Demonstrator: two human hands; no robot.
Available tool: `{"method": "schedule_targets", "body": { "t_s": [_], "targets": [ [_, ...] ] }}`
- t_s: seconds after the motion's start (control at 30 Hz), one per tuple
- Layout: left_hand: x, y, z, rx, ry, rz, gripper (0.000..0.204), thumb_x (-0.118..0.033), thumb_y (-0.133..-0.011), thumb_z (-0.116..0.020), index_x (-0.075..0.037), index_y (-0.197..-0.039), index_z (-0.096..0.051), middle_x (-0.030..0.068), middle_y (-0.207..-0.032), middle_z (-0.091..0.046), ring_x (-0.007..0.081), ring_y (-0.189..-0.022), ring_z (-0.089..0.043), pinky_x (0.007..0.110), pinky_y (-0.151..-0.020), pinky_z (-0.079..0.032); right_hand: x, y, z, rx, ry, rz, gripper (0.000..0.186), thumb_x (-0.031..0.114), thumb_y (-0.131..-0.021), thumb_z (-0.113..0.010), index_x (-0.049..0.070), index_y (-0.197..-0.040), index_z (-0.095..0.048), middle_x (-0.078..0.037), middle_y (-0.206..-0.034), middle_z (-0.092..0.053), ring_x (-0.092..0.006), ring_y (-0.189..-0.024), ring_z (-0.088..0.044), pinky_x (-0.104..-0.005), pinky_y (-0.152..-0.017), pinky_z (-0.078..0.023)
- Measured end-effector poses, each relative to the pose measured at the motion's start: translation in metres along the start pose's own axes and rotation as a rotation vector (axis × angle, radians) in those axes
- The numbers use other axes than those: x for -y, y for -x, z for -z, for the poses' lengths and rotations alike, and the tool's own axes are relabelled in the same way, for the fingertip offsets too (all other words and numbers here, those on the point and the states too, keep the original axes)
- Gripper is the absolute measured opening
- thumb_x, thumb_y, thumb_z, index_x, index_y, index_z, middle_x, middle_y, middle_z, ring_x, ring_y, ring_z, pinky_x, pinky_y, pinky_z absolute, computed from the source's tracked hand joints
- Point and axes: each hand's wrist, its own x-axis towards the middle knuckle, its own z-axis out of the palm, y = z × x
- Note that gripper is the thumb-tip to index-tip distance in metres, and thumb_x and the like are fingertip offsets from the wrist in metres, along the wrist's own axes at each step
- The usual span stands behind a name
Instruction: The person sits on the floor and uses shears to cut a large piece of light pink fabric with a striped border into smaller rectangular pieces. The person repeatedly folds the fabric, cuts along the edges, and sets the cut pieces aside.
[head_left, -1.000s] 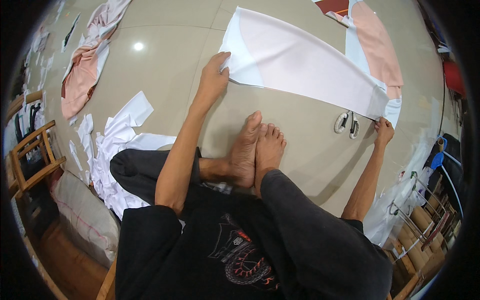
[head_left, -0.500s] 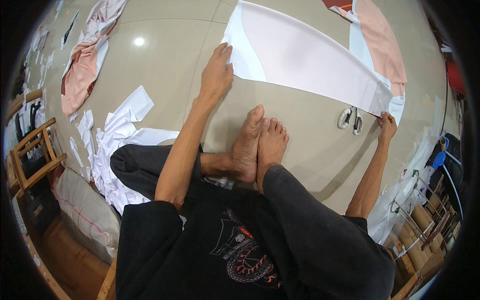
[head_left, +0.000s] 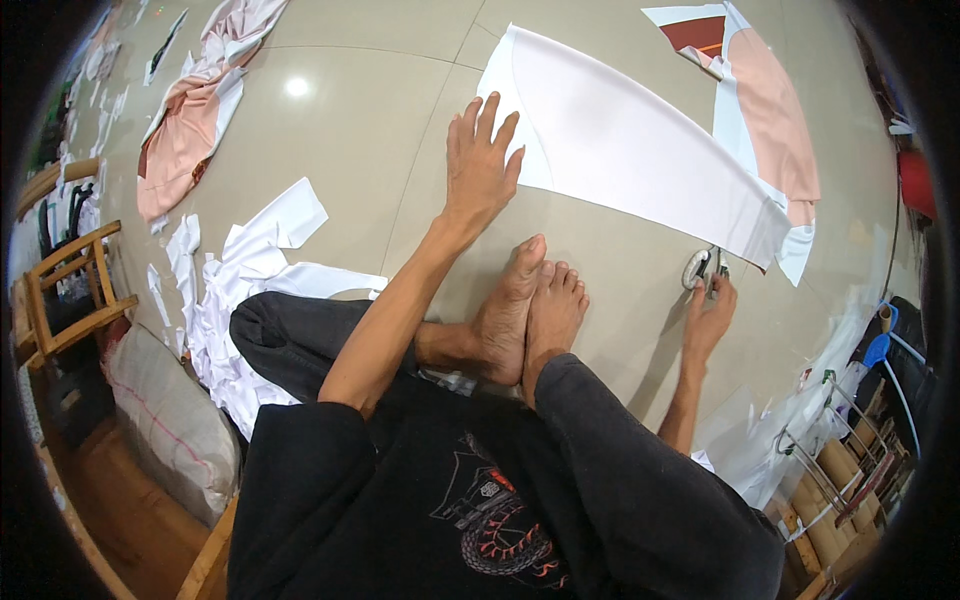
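Note:
A pale pinkish-white piece of cloth (head_left: 640, 140) with a whiter border lies spread flat on the floor beyond my feet. My left hand (head_left: 482, 165) is at its left edge, palm down, fingers spread, with nothing gripped. Below the cloth's right part lies a pair of scissors (head_left: 692, 269) with white-wrapped handles; their blades are mostly hidden. My right hand (head_left: 711, 315) has its fingers bent around one of the handles, which they partly cover.
Peach and white cloth pieces lie at the far right (head_left: 768, 110) and far left (head_left: 185, 135). White scraps (head_left: 240, 310) are heaped beside my left knee. At left stand a wooden frame (head_left: 85, 290) and a woven sack (head_left: 165, 410); cardboard tubes (head_left: 840, 470) are at lower right.
My left hand has let go of the cloth's left edge and spread its fingers. My right hand has left the cloth's right corner and moved left to the scissors.

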Motion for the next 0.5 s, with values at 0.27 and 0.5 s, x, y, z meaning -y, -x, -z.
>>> {"method": "schedule_targets", "body": {
  "t_s": [0.27, 0.5],
  "targets": [
    [0.026, 0.042, -0.017, 0.099, -0.131, 0.008, 0.067, -0.040, -0.106, -0.059, -0.010, -0.163, -0.041, 0.0121, -0.176, -0.022, 0.0337, -0.164, -0.011, 0.061, -0.130, -0.011, 0.003, 0.052, 0.015, 0.010, 0.046, -0.099, 0.042, 0.010, -0.097, -0.072, -0.005, -0.134, -0.057, -0.022, -0.133, -0.058, -0.0393, -0.128, -0.054, -0.0481, -0.111, -0.043],
    [0.020, 0.057, -0.016, 0.218, -0.161, -0.026, 0.069, -0.042, -0.110, -0.048, -0.011, -0.168, -0.030, 0.0073, -0.178, -0.019, 0.0278, -0.165, -0.011, 0.058, -0.132, -0.008, 0.000, 0.045, 0.008, 0.067, 0.129, -0.141, 0.067, 0.006, -0.092, -0.074, -0.004, -0.151, -0.043, -0.025, -0.140, -0.055, -0.0394, -0.123, -0.059, -0.0473, -0.105, -0.049]
  ]
}}
